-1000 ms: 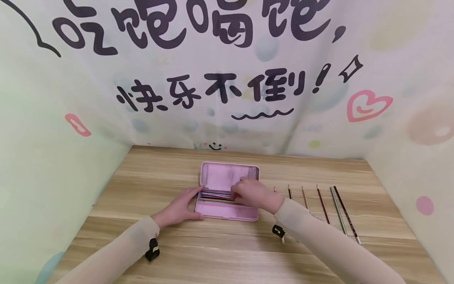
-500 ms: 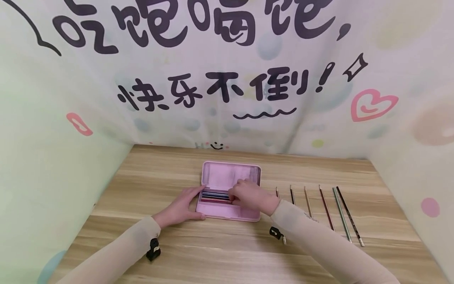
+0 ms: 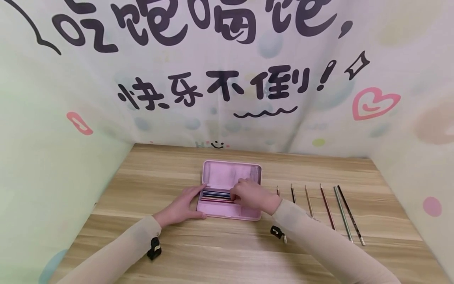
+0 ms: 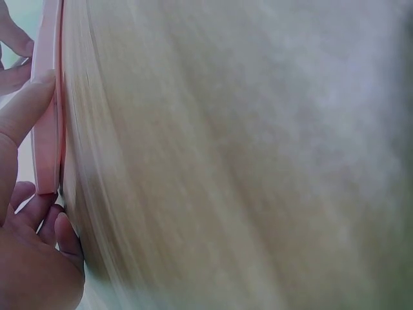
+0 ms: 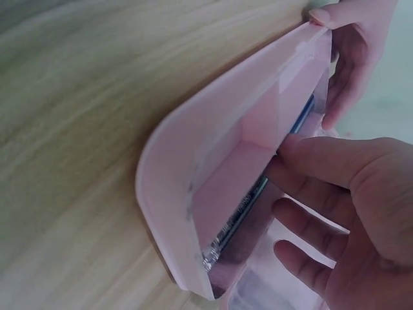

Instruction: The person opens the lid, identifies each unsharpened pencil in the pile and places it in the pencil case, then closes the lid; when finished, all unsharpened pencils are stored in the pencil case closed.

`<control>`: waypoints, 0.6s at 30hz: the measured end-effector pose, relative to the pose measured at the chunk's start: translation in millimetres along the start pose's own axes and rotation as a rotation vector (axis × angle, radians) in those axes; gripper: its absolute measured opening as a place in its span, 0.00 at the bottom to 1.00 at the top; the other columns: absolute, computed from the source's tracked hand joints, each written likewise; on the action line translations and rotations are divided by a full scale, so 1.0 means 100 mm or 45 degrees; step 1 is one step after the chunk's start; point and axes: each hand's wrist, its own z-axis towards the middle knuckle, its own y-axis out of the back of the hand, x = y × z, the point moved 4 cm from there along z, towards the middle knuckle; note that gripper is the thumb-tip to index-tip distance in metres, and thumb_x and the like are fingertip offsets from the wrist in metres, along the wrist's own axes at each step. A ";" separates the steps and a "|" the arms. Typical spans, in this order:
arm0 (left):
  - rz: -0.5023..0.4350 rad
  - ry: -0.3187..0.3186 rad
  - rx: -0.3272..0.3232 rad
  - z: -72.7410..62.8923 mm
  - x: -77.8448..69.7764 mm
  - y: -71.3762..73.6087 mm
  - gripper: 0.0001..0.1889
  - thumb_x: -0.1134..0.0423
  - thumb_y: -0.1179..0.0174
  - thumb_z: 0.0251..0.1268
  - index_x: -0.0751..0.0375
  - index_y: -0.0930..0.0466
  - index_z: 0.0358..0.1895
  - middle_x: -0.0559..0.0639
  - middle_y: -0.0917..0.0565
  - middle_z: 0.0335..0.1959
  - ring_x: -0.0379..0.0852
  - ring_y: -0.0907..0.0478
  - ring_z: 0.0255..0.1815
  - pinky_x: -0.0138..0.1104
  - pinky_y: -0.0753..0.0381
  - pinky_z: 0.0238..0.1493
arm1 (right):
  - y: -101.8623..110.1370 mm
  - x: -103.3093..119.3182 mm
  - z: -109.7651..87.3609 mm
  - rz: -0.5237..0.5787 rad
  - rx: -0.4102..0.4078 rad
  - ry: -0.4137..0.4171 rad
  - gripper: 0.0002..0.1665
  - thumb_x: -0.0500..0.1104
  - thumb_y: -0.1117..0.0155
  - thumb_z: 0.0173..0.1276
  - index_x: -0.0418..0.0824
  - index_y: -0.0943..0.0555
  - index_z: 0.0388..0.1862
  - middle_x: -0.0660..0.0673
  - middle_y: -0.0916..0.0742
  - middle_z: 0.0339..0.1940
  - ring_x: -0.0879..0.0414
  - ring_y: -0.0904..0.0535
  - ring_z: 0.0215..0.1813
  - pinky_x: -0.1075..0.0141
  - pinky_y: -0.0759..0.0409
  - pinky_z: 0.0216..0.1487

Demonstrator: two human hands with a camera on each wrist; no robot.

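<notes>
A pink pencil case (image 3: 227, 211) lies open on the table, its lid (image 3: 227, 173) tipped back. Blue, dark and red pencils (image 3: 215, 195) lie lengthwise in its rear compartment. My left hand (image 3: 179, 207) holds the case's left end, thumb at the front wall and fingers round the side, as the left wrist view also shows. Inside the case, toward its right half, my right hand (image 3: 252, 194) pinches among the pencils with thumb and index finger; its other fingers are loosely bent. Its fingertips partly hide what they hold. A dark pencil (image 5: 245, 203) lies beneath this hand.
On the wood-grain table (image 3: 227, 252), several pencils lie in a spaced row right of the case, including a dark red pencil (image 3: 327, 205) and a green pencil (image 3: 343, 215). My right sleeve (image 3: 312, 232) covers some of them. A printed cloth (image 3: 227, 126) hangs behind.
The pencils inside the case have shifted under my right hand: more blue ones show, with a red one at the front. My left hand stays on the case.
</notes>
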 end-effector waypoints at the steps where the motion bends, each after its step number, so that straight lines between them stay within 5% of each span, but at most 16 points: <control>1: 0.003 -0.003 -0.001 0.00 0.00 0.00 0.54 0.51 0.20 0.55 0.62 0.41 0.82 0.68 0.31 0.75 0.69 0.38 0.76 0.63 0.38 0.76 | 0.01 0.00 0.00 0.009 -0.009 0.009 0.02 0.36 0.26 0.67 0.43 0.10 0.36 0.51 0.09 0.34 0.55 0.21 0.38 0.62 0.21 0.44; 8: -0.007 -0.027 0.001 0.07 -0.02 -0.05 0.54 0.51 0.20 0.54 0.63 0.41 0.81 0.69 0.32 0.75 0.71 0.38 0.76 0.63 0.38 0.76 | 0.09 -0.08 -0.13 -0.001 -0.073 0.034 0.03 0.35 0.27 0.68 0.42 0.11 0.35 0.51 0.10 0.33 0.55 0.21 0.37 0.63 0.20 0.41; 18: -0.003 -0.010 -0.004 -0.01 0.00 -0.02 0.54 0.49 0.21 0.56 0.61 0.41 0.82 0.69 0.32 0.76 0.71 0.39 0.76 0.65 0.38 0.75 | 0.25 -0.09 -0.35 -0.049 -0.220 0.079 0.03 0.37 0.25 0.66 0.44 0.13 0.33 0.53 0.11 0.30 0.57 0.19 0.33 0.60 0.18 0.42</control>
